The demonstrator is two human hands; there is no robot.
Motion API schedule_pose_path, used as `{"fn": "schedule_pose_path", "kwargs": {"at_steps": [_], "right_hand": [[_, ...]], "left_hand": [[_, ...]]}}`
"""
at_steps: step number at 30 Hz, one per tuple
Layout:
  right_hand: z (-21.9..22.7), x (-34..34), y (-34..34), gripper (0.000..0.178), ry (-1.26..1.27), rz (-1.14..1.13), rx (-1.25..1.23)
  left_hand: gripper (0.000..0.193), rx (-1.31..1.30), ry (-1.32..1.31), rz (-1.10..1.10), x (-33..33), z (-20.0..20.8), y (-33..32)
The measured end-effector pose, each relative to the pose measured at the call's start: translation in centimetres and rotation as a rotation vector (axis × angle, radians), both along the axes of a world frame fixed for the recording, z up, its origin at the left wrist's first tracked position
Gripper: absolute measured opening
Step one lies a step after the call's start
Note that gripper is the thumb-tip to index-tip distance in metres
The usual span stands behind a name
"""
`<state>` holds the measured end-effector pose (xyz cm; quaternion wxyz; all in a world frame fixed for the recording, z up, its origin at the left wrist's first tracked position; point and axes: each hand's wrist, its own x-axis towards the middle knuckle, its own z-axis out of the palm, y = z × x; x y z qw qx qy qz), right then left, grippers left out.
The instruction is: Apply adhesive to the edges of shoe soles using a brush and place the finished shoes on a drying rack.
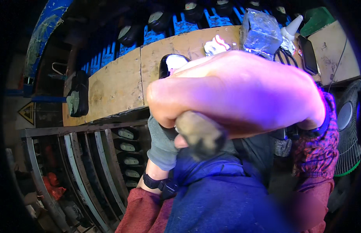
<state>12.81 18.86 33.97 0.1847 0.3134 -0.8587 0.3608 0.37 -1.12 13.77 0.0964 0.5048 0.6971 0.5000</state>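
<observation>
My right hand [242, 93] fills the middle of the view, close up and slightly blurred. Its fingers are closed round a rounded, worn tan-and-black handle end [200, 134]; the rest of that tool is hidden by the hand. Below and behind it is my left hand [161, 138] in a grey glove, its fingers covered by the right hand. A glossy black piece with a bright white top [164, 66], perhaps part of a shoe, shows just beyond my right knuckles. Whether my left hand touches it cannot be seen.
A wooden bench [114, 85] curves across, with a black shoe [78, 93] at its left end. A wrapped block [261, 31], crumpled white material [216, 46], a white nozzle bottle [292, 28] and a phone [308, 54] lie right. Blue racks [153, 37] hold shoes behind; a fan [345, 116] stands right.
</observation>
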Motion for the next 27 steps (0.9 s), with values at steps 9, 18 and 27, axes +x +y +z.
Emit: {"fn": "schedule_pose_path", "kwargs": {"at_steps": [9, 18, 27], "right_hand": [[-2.1, 0.5, 3.1, 0.015, -0.137, -0.134, 0.006], [-4.1, -3.1, 5.1, 0.010, -0.128, -0.140, -0.282], [-4.9, 2.7, 5.1, 0.021, -0.139, -0.628, -0.581]], "left_hand": [[0.039, -0.035, 0.411, 0.163, 1.4, 6.8, 0.6], [0.041, -0.021, 0.059, 0.127, 0.1, 5.4, -0.1], [0.046, 0.423, -1.640, 0.051, -4.5, 8.7, -1.1]]}}
